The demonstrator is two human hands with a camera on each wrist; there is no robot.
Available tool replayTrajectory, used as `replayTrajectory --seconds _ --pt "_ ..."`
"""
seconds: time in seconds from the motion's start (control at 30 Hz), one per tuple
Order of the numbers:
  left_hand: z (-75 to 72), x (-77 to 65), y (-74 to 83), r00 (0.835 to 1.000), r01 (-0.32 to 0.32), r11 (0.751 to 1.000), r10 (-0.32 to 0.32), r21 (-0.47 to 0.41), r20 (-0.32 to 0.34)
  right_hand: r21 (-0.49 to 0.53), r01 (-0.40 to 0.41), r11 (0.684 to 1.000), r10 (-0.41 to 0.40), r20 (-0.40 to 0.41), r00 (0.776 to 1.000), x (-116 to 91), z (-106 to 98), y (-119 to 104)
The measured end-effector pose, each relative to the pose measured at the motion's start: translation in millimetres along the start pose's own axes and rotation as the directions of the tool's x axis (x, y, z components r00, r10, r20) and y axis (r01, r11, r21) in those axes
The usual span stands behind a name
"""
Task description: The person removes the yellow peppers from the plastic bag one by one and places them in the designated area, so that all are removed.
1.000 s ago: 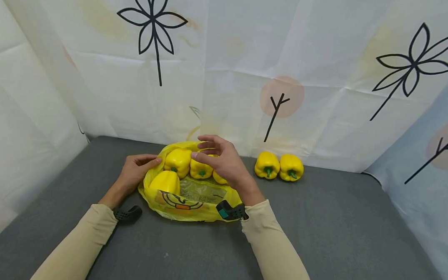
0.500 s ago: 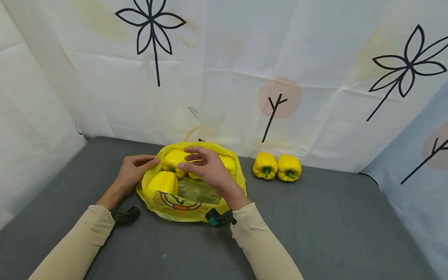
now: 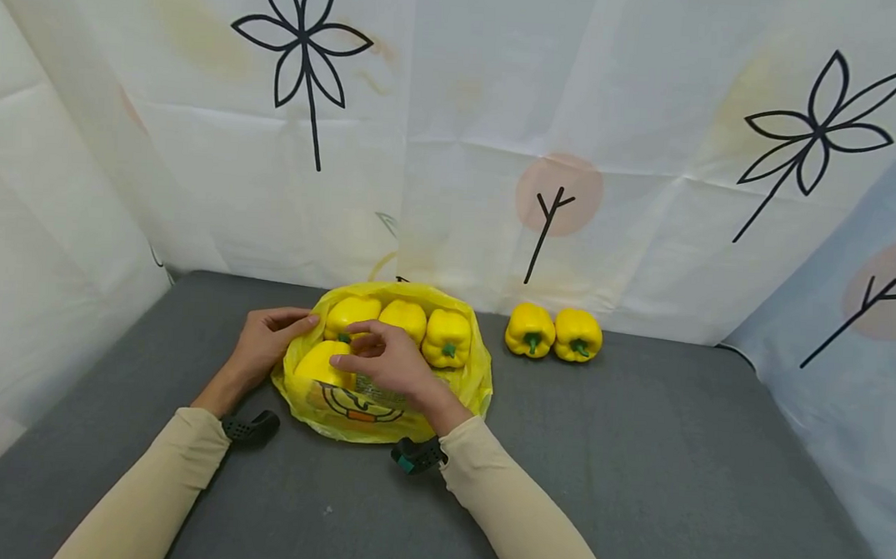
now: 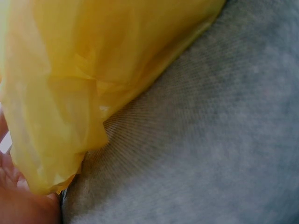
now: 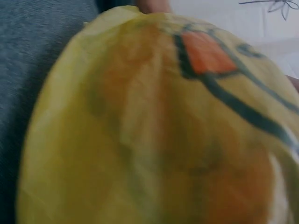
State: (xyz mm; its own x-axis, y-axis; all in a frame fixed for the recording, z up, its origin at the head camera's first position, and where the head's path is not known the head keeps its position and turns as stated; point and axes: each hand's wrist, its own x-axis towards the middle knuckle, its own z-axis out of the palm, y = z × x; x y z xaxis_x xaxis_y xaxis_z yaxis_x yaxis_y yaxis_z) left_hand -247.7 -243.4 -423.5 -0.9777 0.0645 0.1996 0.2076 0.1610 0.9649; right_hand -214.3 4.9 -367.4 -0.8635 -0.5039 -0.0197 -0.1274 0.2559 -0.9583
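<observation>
Peppers partly behind right hand, bag lettering unreadable

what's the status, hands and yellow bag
Left hand pinching yellow bag by its rim. Right hand loose over its opening, near front pepper. Four peppers showing inside, two outside. Right hand partly blocking view.

The person wears long beige sleeves, plain and close-fitting — the left sleeve is gathered into soft wrinkles at its cuff, while the right sleeve runs mostly smooth along the forearm. Beyond the cuffs, the left hand and right hand are bare. Each wrist carries a black band: the left band is dotted with small holes, and the right band is perforated too — with a small teal patch on its dark end.
</observation>
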Motion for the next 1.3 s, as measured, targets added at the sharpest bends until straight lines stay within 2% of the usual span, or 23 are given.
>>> replayTrajectory --seconds 0.23,0.67,0.87,1.1,1.3 --pt "0.5 1.0 -0.7 1.0 -0.015 1.0 0.015 0.002 0.0 -0.046 -0.025 0.999 0.026 0.017 1.0 -4.1 6.1 0.5" --pt "-0.5 0.5 -1.0 1.0 -0.01 1.0 0.01 -0.003 0.001 -0.047 -0.082 0.996 0.083 0.037 0.996 -4.4 8.4 3.0" --pt "-0.1 0.5 -0.5 1.0 -0.014 1.0 0.014 -0.001 0.004 -0.054 -0.093 0.994 0.097 0.078 0.992 -5.1 7.3 4.5" --pt "0.1 0.0 -0.9 1.0 -0.015 1.0 0.015 0.004 0.005 -0.129 -0.082 0.988 0.099 0.132 0.986 -2.6 8.1 6.6" --pt "-0.1 0.2 -1.0 1.0 -0.023 1.0 0.023 0.012 0.007 -0.124 -0.062 0.99 0.081 0.161 0.984 -2.7 8.6 6.6"
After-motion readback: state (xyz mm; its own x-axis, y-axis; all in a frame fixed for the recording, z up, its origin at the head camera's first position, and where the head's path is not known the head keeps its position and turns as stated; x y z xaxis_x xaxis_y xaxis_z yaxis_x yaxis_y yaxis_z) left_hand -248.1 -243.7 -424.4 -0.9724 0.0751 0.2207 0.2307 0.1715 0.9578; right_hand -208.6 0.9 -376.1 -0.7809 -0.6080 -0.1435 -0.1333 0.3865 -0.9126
